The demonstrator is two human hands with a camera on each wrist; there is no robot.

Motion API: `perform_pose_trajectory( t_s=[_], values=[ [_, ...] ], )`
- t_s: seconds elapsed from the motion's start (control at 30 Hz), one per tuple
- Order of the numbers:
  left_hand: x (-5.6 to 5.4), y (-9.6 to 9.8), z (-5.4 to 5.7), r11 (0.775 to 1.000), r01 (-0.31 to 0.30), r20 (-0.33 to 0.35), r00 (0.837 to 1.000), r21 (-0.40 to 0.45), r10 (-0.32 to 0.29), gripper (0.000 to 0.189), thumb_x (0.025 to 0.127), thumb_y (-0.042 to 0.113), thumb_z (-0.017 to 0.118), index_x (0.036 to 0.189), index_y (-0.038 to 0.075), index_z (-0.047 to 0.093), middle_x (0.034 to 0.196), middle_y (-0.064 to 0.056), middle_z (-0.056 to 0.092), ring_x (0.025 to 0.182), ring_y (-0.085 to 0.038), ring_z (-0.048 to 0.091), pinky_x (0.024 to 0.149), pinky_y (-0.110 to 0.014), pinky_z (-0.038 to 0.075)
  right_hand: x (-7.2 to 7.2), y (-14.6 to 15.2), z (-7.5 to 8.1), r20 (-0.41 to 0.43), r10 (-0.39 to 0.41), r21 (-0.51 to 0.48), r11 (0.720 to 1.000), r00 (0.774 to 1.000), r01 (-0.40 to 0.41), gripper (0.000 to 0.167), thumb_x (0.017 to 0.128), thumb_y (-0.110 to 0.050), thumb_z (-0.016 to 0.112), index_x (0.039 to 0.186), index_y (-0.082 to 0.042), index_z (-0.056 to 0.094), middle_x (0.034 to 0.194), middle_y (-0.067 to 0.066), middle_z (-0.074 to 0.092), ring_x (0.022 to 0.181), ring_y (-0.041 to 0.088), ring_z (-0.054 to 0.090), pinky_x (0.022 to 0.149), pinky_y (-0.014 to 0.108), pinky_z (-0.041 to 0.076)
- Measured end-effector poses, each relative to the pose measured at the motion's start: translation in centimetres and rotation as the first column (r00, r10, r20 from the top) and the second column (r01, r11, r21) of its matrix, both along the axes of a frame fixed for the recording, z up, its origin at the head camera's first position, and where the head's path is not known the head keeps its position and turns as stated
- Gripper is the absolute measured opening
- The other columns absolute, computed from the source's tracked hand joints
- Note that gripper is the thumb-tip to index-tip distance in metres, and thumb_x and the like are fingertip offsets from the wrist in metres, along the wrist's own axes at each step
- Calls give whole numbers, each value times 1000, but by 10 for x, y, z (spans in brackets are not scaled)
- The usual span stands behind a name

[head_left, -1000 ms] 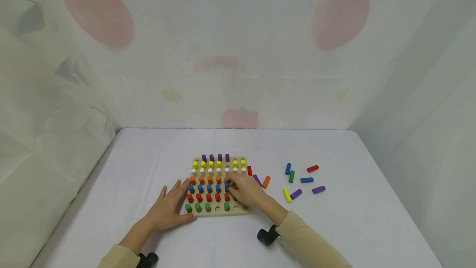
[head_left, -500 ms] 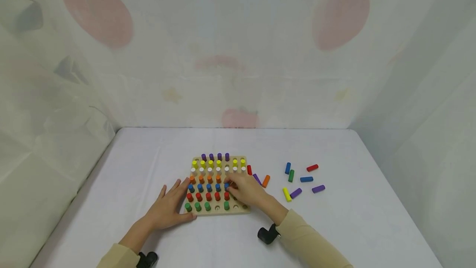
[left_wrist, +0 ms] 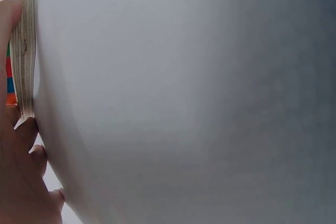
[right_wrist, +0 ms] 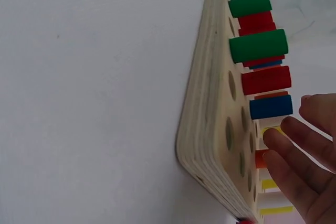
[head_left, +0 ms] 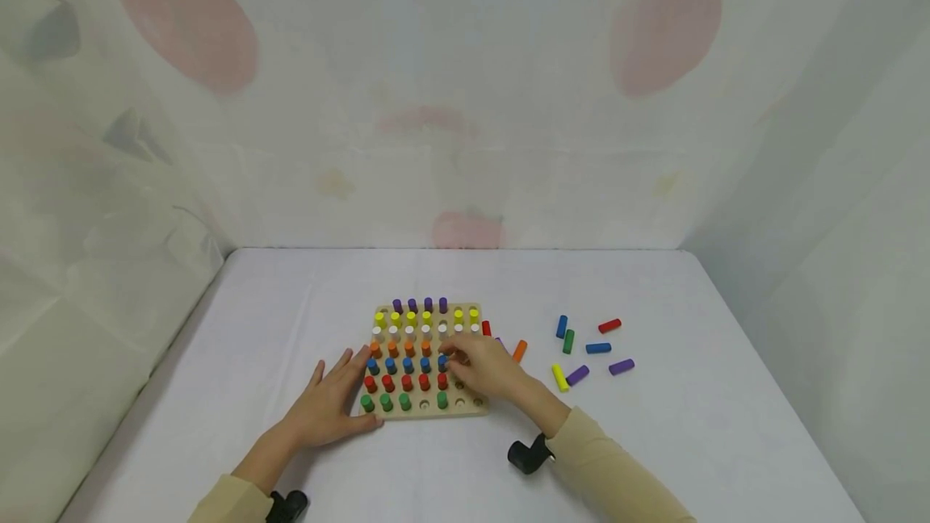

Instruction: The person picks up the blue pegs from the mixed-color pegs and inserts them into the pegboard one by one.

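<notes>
A wooden pegboard [head_left: 450,412] with rows of coloured pegs lies on the table. The spread left hand [head_left: 330,406] rests along its left edge, thumb at the front corner; in the left wrist view, its fingers [left_wrist: 31,129] meet the board's side. The right hand [head_left: 485,366] is over the board's right half. In the right wrist view, a fingertip overlaps the end of an upright orange peg [right_wrist: 260,158], and the other fingers are spread apart. A blue peg [right_wrist: 270,107] and a red peg [right_wrist: 266,80] stand nearby, and bare holes show in the board.
Loose pegs lie right of the board: a yellow peg [head_left: 559,378], purple peg [head_left: 622,366], orange peg [head_left: 519,351], green peg [head_left: 568,341], red peg [head_left: 609,325] and blue peg [head_left: 599,348], among others. A patterned curtain [head_left: 465,144] hangs behind the table [head_left: 327,273].
The right hand and forearm have shifted slightly to the right, showing more of the blue peg by the thumb. The left hand stays at the board's edge.
</notes>
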State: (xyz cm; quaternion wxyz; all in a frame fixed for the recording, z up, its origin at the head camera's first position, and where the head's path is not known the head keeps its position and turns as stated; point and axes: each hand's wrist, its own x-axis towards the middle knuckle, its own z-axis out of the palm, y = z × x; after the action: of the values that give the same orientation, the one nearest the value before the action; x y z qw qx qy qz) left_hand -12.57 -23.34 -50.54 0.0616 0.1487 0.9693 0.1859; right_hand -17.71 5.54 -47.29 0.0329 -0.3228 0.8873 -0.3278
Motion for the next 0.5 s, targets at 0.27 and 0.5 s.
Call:
perform_pose_trajectory(
  t_s=[0.27, 0.5],
  values=[
    [0, -1, -1, 1000, -1, -14, 1000, 2, 1, 111, 63, 75, 61, 148, 17, 19, 149, -7, 32, 138, -33, 21, 107, -63, 7, -1, 13, 9, -8, -35, -69, 997, 999, 34, 21, 89, -16, 61, 109, -11, 63, 98, -2, 66, 81, 3, 58, 70, 15, 51],
    [0, -1, -1, 1000, 2, -19, 1000, -2, -2, 110, 64, 74, 61, 148, 16, 20, 148, -8, 33, 138, -35, 22, 107, -64, 8, -9, 32, 14, -87, -74, -105, 992, 993, 65, 21, 87, -14, 62, 108, -10, 63, 99, -1, 65, 87, 11, 61, 74, 28, 55]
  ],
)
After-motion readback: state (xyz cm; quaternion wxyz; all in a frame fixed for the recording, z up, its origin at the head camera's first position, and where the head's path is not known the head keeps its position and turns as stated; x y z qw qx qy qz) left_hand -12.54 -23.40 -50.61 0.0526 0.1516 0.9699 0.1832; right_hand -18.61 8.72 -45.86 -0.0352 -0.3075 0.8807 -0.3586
